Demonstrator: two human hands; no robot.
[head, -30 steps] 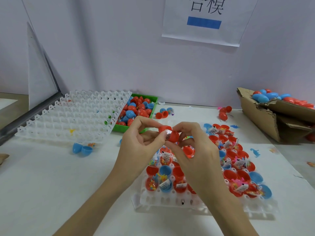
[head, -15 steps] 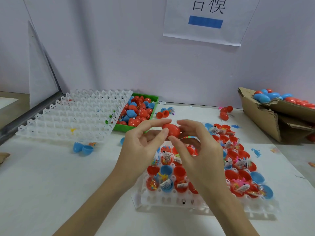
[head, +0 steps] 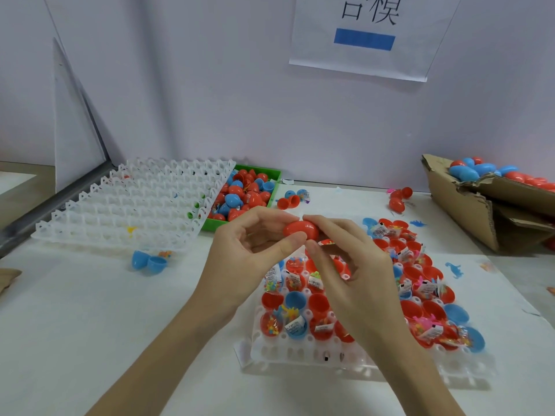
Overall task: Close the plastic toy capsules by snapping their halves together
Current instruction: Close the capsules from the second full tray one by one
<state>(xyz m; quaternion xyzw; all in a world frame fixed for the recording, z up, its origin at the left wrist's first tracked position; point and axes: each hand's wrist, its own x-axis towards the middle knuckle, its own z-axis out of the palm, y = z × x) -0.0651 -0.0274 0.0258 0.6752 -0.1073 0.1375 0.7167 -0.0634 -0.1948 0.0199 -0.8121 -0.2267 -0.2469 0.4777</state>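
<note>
A red egg-shaped capsule [head: 301, 230] is held above the table between both hands, its two halves joined. My left hand [head: 250, 259] pinches its left end with thumb and forefinger. My right hand [head: 351, 274] grips its right end from the other side. Below them a white grid tray [head: 300, 354] holds several open red and blue capsule halves [head: 318, 304], many with small packaged toys inside.
An empty white grid tray [head: 126, 205] lies at the back left beside a green bin [head: 271, 175] of loose capsule halves. A torn cardboard box [head: 468, 205] with closed capsules stands at the right. Loose blue halves [head: 148, 261] and red pieces [head: 398, 201] lie on the table.
One second ago the two red halves were apart and tilted in my fingers; they have come together into one closed capsule, and both hands stayed in place.
</note>
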